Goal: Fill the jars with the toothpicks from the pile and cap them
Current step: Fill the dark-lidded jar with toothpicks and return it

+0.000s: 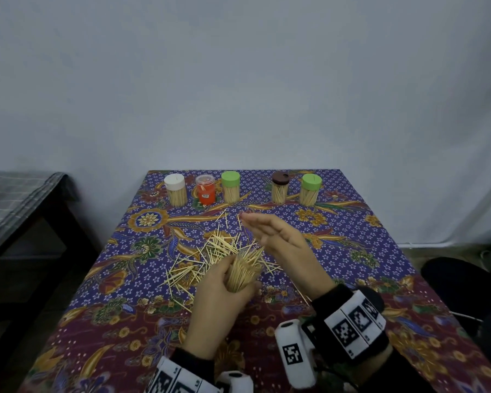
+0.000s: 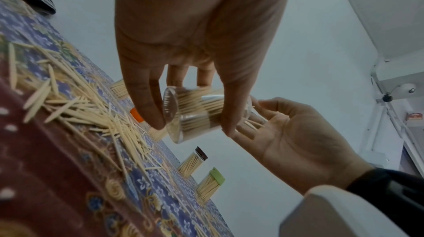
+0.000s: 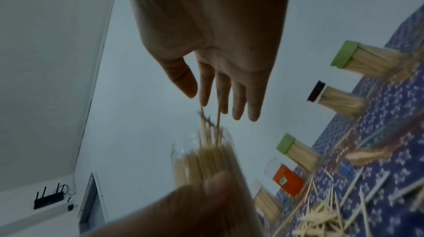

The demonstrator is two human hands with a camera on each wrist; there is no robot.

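From my feed the left hand (image 1: pixel 221 296) has its fingers wrapped round a clear jar (image 2: pixel 201 113) stuffed with toothpicks, while the right hand (image 1: pixel 278 236) sits flat-fingered at its mouth above the pile (image 1: pixel 210 256).

No lettering, label, brand or number can be read anywhere.

We see dim, flat, bluish light, no hard shadows or glare; head view bends strongly at edges; right wrist view smeared by motion blur, jar (image 3: pixel 201 157) and near thumb soft; left wrist view blurs near tablecloth (image 2: pixel 45 177)
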